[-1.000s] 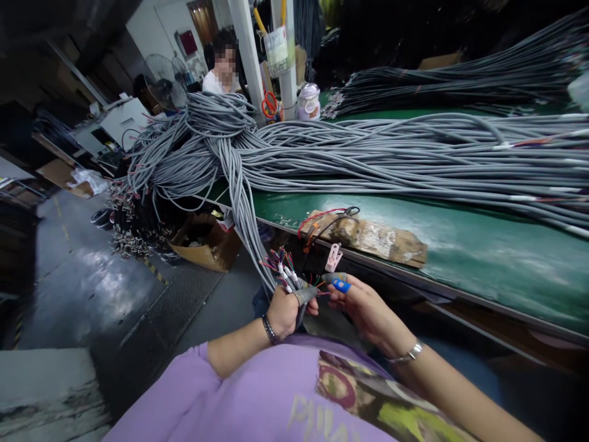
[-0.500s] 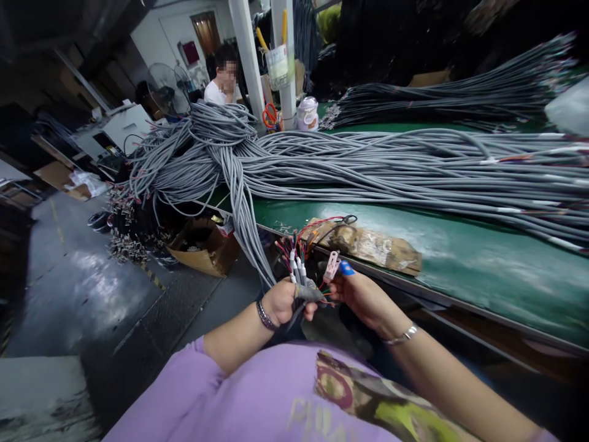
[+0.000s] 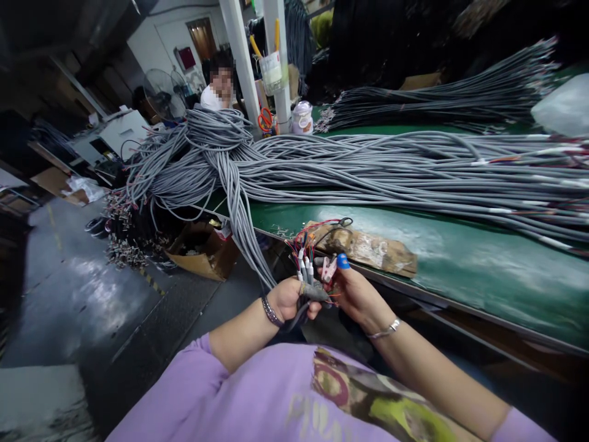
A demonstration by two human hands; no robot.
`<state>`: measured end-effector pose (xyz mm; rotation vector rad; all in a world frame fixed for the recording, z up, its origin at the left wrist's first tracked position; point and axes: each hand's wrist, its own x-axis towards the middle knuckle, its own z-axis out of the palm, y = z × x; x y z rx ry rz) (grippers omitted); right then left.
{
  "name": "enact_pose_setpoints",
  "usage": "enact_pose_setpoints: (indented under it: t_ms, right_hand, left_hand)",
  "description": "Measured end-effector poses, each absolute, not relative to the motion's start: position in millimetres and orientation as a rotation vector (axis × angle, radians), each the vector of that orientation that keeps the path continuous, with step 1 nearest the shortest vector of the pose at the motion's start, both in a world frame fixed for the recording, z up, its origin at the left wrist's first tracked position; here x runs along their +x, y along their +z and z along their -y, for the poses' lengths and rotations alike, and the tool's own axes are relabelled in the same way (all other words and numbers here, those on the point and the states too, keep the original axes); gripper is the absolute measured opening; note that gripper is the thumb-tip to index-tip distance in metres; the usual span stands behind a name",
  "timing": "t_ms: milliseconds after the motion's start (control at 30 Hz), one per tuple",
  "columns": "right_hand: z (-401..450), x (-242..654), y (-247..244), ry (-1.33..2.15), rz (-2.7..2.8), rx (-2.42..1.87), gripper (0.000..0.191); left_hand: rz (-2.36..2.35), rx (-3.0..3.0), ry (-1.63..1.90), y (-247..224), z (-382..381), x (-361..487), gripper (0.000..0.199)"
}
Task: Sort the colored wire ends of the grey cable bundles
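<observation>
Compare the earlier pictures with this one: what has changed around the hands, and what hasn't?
The right hand has moved forward to the pink peg-like clip; whether it grips it is unclear. The white-banded grey cable ends in the left hand have swung more upright. The left hand keeps its grip; the long brown wooden board lies as before.

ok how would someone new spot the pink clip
On the green table, find the wooden board lying along the near edge. Just below its left part, beside the right hand, is the clip: small and pale pink, unlike the grey cables in the left hand.
</observation>
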<state>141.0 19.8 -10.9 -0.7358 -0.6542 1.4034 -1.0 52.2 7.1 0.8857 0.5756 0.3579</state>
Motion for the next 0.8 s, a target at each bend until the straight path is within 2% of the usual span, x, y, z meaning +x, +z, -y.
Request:
enact_pose_setpoints:
  t_ms: [367,567,700,800]
  right_hand:
    - [-16.1,140.4,-10.9,1.453,0.611,-0.724,0.048]
    - [-6.5,145.0,-4.5,1.538,0.615,-0.725,0.044]
    - [-8.5,147.3,-3.6,1.505,0.674,-0.731,0.031]
    - [-9.3,146.9,-8.6,1.459,0.677,-0.755,0.031]
  left_hand:
    - [-0.627,0.936,0.368,3.5,-49.8,-3.1,0.025]
    - [-0.696,1.021,0.524,4.7,-28.6,-7.4,0.033]
    - [-0.725,1.053,0.707,6.1,-12.8,-4.2,0.036]
    - [-0.752,1.029,0.768,8.1,-9.1,0.0,0.035]
